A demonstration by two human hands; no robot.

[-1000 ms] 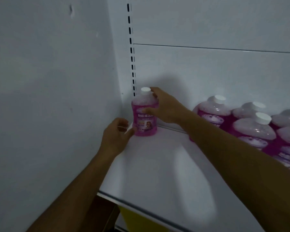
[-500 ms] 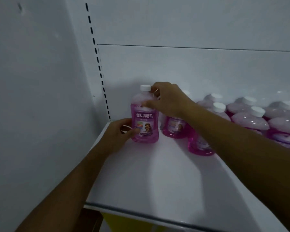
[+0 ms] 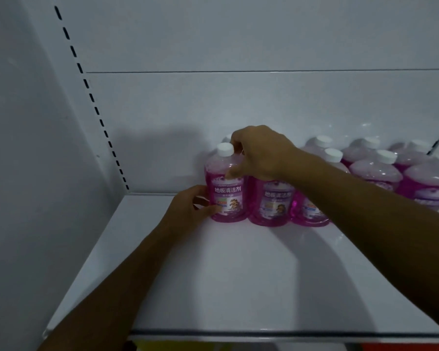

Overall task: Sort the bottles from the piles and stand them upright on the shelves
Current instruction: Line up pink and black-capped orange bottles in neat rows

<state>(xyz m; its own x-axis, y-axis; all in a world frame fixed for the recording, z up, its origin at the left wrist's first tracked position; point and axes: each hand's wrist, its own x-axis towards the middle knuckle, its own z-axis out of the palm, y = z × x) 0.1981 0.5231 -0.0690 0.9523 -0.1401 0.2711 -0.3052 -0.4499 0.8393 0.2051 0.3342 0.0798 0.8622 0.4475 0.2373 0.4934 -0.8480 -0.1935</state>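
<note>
Both hands grip one upright pink bottle [image 3: 226,188] on the shelf [image 3: 238,274]: right hand [image 3: 261,153] curled round its shoulder, left hand [image 3: 188,211] round its base. About eight more bottles [image 3: 375,171] stand beside it.

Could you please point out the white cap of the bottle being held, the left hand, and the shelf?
white plastic cap [image 3: 225,149], head view, its side.
left hand [image 3: 185,211], head view, its back.
white shelf [image 3: 213,287], head view, bare surface.

The shelf [image 3: 238,287] lies bare from its front edge back to the bottles [image 3: 365,171], which crowd the back edge rightward, leaving the back-left corner open beside the side wall [image 3: 36,173].
</note>
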